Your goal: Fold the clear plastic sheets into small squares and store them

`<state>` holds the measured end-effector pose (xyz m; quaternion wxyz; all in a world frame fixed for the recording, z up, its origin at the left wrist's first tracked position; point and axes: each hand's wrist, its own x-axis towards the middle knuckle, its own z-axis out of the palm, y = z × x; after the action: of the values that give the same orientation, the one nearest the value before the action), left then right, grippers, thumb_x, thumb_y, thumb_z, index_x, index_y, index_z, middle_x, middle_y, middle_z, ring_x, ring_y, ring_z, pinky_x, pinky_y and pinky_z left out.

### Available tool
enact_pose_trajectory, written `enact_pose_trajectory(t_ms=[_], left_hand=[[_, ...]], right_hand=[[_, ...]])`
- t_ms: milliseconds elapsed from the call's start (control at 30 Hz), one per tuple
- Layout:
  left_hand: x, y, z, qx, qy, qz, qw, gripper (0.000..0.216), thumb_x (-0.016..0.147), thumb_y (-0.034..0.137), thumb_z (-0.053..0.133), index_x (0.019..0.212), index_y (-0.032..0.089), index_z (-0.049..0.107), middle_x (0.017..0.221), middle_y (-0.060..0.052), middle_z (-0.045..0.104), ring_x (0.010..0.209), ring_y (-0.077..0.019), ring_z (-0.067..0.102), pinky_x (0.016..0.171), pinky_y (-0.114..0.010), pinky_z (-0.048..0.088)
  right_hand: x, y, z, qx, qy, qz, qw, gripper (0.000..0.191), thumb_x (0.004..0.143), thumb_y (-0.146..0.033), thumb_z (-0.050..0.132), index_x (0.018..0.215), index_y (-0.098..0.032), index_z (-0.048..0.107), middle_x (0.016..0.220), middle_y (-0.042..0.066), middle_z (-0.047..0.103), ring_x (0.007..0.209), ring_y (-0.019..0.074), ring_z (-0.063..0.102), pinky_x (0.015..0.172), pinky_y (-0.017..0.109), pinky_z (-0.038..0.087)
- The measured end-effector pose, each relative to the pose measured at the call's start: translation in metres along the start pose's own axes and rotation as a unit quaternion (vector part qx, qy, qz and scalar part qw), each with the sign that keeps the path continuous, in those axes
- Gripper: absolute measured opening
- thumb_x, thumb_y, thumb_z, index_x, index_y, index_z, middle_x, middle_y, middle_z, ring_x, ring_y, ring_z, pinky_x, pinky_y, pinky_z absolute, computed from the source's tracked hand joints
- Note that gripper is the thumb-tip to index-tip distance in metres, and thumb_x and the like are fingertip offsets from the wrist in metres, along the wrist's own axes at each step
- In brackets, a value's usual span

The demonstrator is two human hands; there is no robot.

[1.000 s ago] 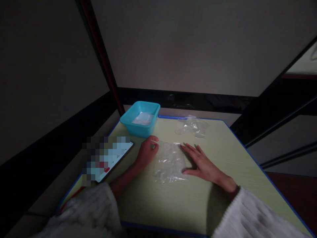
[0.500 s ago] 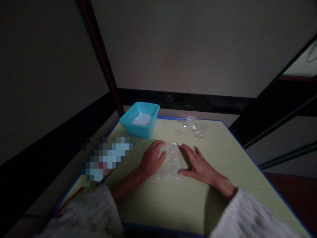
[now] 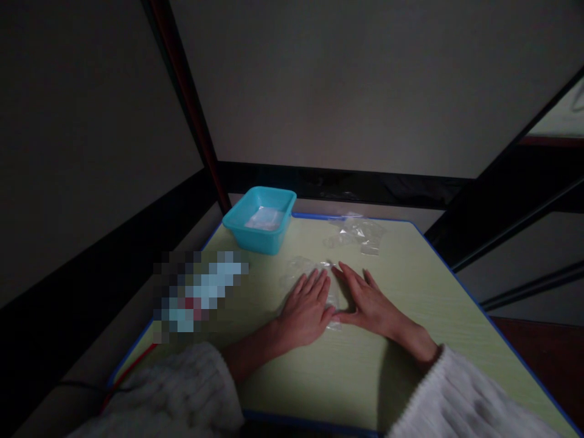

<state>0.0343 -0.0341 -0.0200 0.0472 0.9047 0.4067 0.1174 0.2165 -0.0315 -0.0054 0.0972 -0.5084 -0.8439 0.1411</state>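
Observation:
A clear plastic bag (image 3: 298, 266) lies flat on the pale table, partly covered by my hands. My left hand (image 3: 308, 309) rests palm down on top of it, fingers stretched out toward the far edge. At the bag's right edge is my right hand (image 3: 365, 298), its fingers extended and its thumb apart from them. The two thumbs are close together over the near part of the bag. Whatever lies under my left palm is hidden.
A turquoise plastic basin (image 3: 260, 237) with white flat material (image 3: 264, 218) inside stands at the far left. Crumpled clear plastic (image 3: 360, 232) lies at the back. A pixelated object (image 3: 205, 295) is at the left, near a red cord (image 3: 132, 368). The table (image 3: 438, 304) has a blue edge.
My left hand has moved right from the bag's left side onto its middle, and its fingers have straightened flat. My right hand has stayed nearly in place.

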Motion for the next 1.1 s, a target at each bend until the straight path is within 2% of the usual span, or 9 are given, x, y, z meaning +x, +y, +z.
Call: enact_pose_trajectory(t_ms=[133, 333, 567, 800, 967, 1100], left_hand=[[0.001, -0.003, -0.003, 0.012, -0.005, -0.032, 0.999, 0.056, 0.089, 0.039, 0.032, 0.133, 0.003, 0.032, 0.142, -0.016, 0.025, 0.132, -0.0271, 0.020, 0.107, -0.042, 0.020], [0.003, -0.021, -0.001, 0.059, 0.006, -0.094, 0.994, 0.060, 0.089, 0.043, 0.031, 0.133, 0.002, 0.031, 0.142, -0.016, 0.026, 0.132, -0.0269, 0.021, 0.106, -0.042, 0.022], [0.000, -0.037, -0.007, 0.079, 0.001, -0.132, 0.988, 0.064, 0.087, 0.047, 0.036, 0.132, 0.002, 0.033, 0.141, -0.017, 0.026, 0.131, -0.0268, 0.023, 0.105, -0.043, 0.023], [-0.003, -0.055, -0.013, 0.067, 0.006, -0.150, 0.986, 0.071, 0.083, 0.052, 0.040, 0.131, 0.000, 0.033, 0.140, -0.022, 0.027, 0.130, -0.0295, 0.024, 0.103, -0.048, 0.024], [-0.001, -0.061, -0.014, 0.007, 0.049, -0.144, 0.988, 0.059, 0.087, 0.045, 0.037, 0.127, 0.002, 0.037, 0.137, -0.023, 0.032, 0.128, -0.0294, 0.030, 0.102, -0.047, 0.028], [0.001, -0.057, -0.015, -0.044, 0.104, -0.117, 0.987, 0.044, 0.088, 0.033, 0.038, 0.122, 0.005, 0.045, 0.135, -0.020, 0.038, 0.125, -0.0263, 0.036, 0.103, -0.041, 0.030]], right_hand=[[0.000, 0.001, 0.001, 0.000, -0.005, 0.003, 1.000, 0.108, 0.069, -0.062, 0.054, 0.139, -0.018, -0.015, 0.141, 0.020, 0.028, 0.131, 0.0319, 0.020, 0.102, 0.060, 0.009], [-0.001, 0.001, 0.002, -0.010, -0.009, 0.006, 1.000, 0.112, 0.067, -0.064, 0.055, 0.138, -0.017, -0.018, 0.142, 0.020, 0.025, 0.132, 0.0313, 0.018, 0.102, 0.060, 0.009], [-0.001, 0.000, 0.000, -0.013, -0.017, 0.015, 1.000, 0.113, 0.067, -0.064, 0.055, 0.138, -0.019, -0.019, 0.142, 0.018, 0.027, 0.132, 0.0315, 0.018, 0.102, 0.060, 0.010], [-0.003, 0.002, -0.001, -0.015, -0.005, 0.006, 1.000, 0.109, 0.068, -0.065, 0.053, 0.140, -0.016, -0.014, 0.141, 0.020, 0.028, 0.132, 0.0317, 0.019, 0.101, 0.061, 0.013], [-0.005, 0.007, -0.002, -0.010, 0.019, -0.006, 1.000, 0.101, 0.070, -0.064, 0.053, 0.141, -0.017, 0.000, 0.140, 0.021, 0.029, 0.130, 0.0329, 0.024, 0.100, 0.063, 0.015], [-0.004, 0.004, -0.003, 0.006, 0.060, -0.024, 0.998, 0.077, 0.081, -0.052, 0.048, 0.140, -0.019, 0.012, 0.139, 0.018, 0.035, 0.128, 0.0287, 0.030, 0.103, 0.058, 0.017]])
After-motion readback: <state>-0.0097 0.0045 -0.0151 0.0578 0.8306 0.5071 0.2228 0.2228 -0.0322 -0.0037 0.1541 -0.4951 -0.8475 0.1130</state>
